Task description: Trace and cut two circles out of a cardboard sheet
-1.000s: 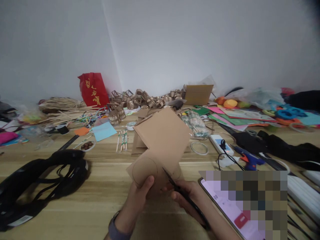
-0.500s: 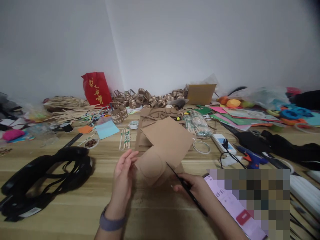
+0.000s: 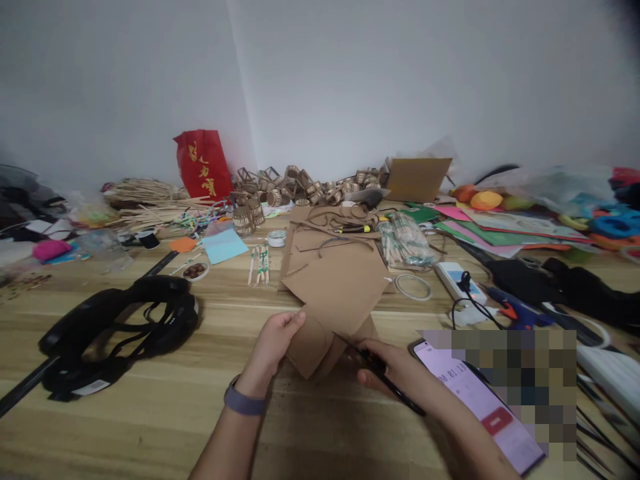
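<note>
A sheet of brown cardboard (image 3: 335, 293) with a round outline drawn on its near corner stands out in front of me. My left hand (image 3: 280, 337), wearing a band on the wrist, pinches the left edge of that corner between thumb and fingers. In my right hand (image 3: 387, 370) is a slim black tool, apparently scissors (image 3: 373, 363). Their pointed tip meets the sheet's right side, close to the drawn circle. Fingers cover much of the handles. Another cardboard flap (image 3: 340, 350) shows beneath the near corner.
More cardboard (image 3: 300, 230) with curled strips and yellow-black pliers (image 3: 353, 229) lies behind. A phone (image 3: 480, 400) sits beside my right forearm, near a glue gun (image 3: 520, 313). Black straps (image 3: 165, 313) lie left. Small woven baskets (image 3: 245, 217) and a red bag (image 3: 203, 163) stand at the back.
My left hand has gone from open beside the cardboard to pinching its edge. The scissors stay at the sheet's right side. The whole view has shifted slightly.
</note>
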Demonstrator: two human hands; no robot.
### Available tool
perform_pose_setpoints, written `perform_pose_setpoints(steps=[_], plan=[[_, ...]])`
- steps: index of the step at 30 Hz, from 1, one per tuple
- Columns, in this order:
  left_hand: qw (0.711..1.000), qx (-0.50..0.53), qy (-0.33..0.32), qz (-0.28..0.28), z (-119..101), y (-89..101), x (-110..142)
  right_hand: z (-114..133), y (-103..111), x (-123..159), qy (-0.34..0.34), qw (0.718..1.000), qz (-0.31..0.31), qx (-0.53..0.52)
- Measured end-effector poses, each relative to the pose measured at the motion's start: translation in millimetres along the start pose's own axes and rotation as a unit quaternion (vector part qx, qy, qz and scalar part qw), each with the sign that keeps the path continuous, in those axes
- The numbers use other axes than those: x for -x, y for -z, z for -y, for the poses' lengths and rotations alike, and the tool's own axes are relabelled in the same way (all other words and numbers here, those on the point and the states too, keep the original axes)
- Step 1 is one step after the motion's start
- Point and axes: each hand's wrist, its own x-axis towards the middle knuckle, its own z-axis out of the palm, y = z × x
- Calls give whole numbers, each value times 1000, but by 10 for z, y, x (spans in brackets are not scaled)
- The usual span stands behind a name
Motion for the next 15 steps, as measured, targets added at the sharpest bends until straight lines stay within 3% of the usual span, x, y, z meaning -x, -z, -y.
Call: perform_pose_setpoints(steps=[4,7,11,15], plan=[[999,-2,-14,-31,-17,34,-8,-51,281,166,26,998,25,-53],[997,-20,-33,-66,-4,46,-28,-139,395,263,8,988,69,-135],[993,-52,-60,-83,3,6,-21,-83,299,283,16,966,122,-226],[993,-63,-71,-66,-13,-46,20,115,122,190,-20,973,140,-183]])
